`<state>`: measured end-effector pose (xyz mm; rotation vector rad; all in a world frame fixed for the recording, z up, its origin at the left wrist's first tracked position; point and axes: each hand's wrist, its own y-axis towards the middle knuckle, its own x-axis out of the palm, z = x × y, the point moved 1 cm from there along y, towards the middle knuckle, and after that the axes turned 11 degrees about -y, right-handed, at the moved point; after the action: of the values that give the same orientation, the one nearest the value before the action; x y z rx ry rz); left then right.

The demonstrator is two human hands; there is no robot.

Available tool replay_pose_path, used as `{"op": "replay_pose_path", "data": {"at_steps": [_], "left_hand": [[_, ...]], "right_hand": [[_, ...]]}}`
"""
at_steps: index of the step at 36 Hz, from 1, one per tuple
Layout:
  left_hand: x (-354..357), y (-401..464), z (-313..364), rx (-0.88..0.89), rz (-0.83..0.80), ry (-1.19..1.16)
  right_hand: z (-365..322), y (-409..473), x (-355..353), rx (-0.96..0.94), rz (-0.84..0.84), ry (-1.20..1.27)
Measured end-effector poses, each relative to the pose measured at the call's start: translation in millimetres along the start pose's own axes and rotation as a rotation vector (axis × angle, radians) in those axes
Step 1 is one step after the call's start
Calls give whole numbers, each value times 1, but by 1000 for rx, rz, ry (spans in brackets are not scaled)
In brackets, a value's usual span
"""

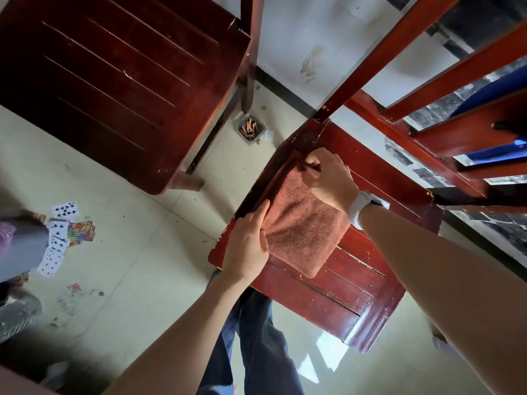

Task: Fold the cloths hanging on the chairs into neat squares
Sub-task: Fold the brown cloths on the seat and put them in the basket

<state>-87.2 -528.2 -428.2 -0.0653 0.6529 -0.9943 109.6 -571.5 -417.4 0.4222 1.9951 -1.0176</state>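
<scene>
1. A folded rust-brown terry cloth (302, 223) lies on the seat of the red wooden chair (368, 306), near its back-left corner, already close to a square.
2. The left hand (248, 246) lies with straight fingers along the cloth's left edge; the right hand (328, 178), a white wristband (360, 206) behind it, has fingers curled at the far corner, apparently pinching it.
3. To finish well, the corners should be aligned and the layers pressed flat before release.
4. Left of the chair stand a darker second chair (114, 75) and, on the floor between them, an ashtray of cigarette butts (251, 128); further left lie scattered playing cards (61, 232). Nothing blocks the hands.
</scene>
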Motion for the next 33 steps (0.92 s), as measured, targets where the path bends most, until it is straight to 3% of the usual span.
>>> {"op": "replay_pose_path", "data": {"at_steps": [18, 23, 27, 33], "left_hand": [[2, -2, 2, -6, 13, 41], [1, 0, 1, -121, 50, -23], [-4, 5, 0, -273, 180, -133], [-10, 12, -6, -400, 285, -206]], "right_hand": [[4, -7, 1, -244, 138, -182], [2, -2, -3, -110, 21, 47], [-1, 4, -5, -88, 32, 176], [1, 17, 4, -81, 40, 128]]}}
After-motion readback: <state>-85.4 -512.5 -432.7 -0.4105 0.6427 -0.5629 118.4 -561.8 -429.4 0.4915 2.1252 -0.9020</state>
